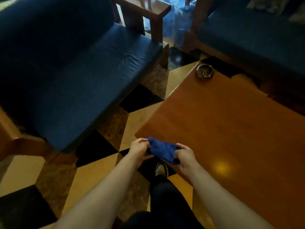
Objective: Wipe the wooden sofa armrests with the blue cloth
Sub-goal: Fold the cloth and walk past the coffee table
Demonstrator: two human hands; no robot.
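Note:
The blue cloth [162,150] is bunched between both hands, low in the middle of the head view, over the near corner of the coffee table. My left hand [139,149] pinches its left end and my right hand [185,155] grips its right end. A sofa chair with blue cushions [79,68] fills the left side. Its far wooden armrest [146,7] runs along the top. Its near wooden armrest [8,129] shows at the left edge. Both armrests are well away from my hands.
A brown wooden coffee table [231,129] takes up the right side, with a dark ashtray [205,71] at its far corner. A second blue-cushioned sofa [255,30] stands at the top right. Checkered floor tiles and my shoe [161,169] lie below my hands.

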